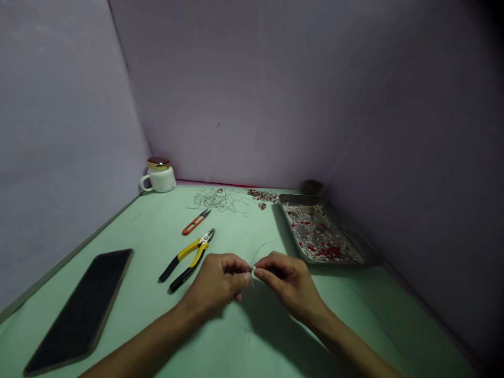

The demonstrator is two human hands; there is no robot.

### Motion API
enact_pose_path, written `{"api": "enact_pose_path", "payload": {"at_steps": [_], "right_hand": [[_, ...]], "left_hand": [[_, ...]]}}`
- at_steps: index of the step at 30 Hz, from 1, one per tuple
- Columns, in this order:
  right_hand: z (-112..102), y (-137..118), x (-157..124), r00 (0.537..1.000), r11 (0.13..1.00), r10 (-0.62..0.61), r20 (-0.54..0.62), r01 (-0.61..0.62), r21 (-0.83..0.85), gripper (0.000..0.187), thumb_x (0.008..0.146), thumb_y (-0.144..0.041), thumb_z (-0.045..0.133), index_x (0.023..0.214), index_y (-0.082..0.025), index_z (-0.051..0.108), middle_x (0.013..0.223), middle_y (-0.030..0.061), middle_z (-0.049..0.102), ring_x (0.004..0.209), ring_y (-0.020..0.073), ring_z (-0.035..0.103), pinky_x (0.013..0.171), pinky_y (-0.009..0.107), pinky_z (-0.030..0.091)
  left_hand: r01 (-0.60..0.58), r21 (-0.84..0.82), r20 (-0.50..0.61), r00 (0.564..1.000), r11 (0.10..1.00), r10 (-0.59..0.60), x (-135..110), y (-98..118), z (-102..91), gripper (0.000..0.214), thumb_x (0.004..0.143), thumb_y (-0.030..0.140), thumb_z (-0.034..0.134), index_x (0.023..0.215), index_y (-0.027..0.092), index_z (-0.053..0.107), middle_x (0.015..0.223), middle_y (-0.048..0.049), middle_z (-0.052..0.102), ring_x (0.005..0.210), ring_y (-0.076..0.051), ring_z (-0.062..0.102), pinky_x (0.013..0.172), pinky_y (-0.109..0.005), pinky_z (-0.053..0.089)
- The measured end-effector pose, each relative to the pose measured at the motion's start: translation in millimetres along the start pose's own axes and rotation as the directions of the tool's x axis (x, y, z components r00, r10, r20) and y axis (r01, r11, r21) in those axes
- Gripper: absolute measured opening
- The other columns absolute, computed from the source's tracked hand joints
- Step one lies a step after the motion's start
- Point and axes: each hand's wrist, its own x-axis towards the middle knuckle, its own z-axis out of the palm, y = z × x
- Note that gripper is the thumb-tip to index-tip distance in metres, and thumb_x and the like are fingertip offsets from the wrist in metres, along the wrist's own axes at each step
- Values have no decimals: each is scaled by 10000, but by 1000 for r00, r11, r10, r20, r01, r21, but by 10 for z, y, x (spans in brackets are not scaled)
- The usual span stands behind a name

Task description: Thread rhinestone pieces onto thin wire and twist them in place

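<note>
My left hand (219, 281) and my right hand (286, 282) meet over the green table (244, 341), fingertips pinched together. Between them is a tiny white bead (254, 269) on a thin wire (263, 248) that curves up and away toward the tray. Both hands are closed in a pinch on the wire and bead. Yellow-handled pliers (188, 260) lie just left of my left hand. A metal tray (354, 239) with several white and red beads (319, 236) sits to the right of my right hand.
Orange thread snips (196, 222) lie beyond the pliers. A tangle of cut wire (218, 199) and loose red beads (263, 196) lie near the back wall. A white mug with a gold lid (159, 175) stands back left. A dark phone (84, 310) lies front left.
</note>
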Motion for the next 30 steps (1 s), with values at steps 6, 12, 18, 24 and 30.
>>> {"api": "enact_pose_path", "payload": {"at_steps": [6,12,18,24,30], "right_hand": [[11,-12,1,998,998,-59,-25,59,-20,117,752,-283,606,714,-191,668,624,16,626,556,130,534,516,253,399],[20,-35,-13,997,998,-69,-26,69,-9,109,745,-259,608,704,-180,670,621,19,622,546,121,523,501,241,391],[47,-58,-38,996,994,84,-12,-83,77,125,721,-267,605,689,-155,652,571,6,585,481,95,453,442,217,342],[106,-82,-60,968,925,239,81,-253,285,88,686,-235,615,676,-148,621,550,-7,570,496,94,474,469,214,366],[118,-104,-59,967,890,244,74,-253,380,105,659,-250,646,646,-154,606,549,-15,555,483,83,445,456,206,342]], "left_hand": [[-40,1,4,999,999,40,-20,38,-13,82,607,227,571,608,157,614,382,57,490,357,-73,401,398,-209,304],[-88,116,-88,991,989,99,-48,61,-6,83,609,184,557,592,149,630,410,52,497,397,-77,418,409,-197,315],[-155,190,-118,977,970,179,-52,14,-7,99,628,177,556,589,149,643,444,34,530,448,-94,465,453,-203,355],[-164,246,-129,971,955,199,-62,-4,-7,118,647,207,543,602,162,643,538,-2,602,480,-117,510,469,-220,380],[-99,191,-66,991,976,113,-76,34,-7,100,668,228,525,612,173,586,409,49,482,401,-111,471,420,-216,356]]}}
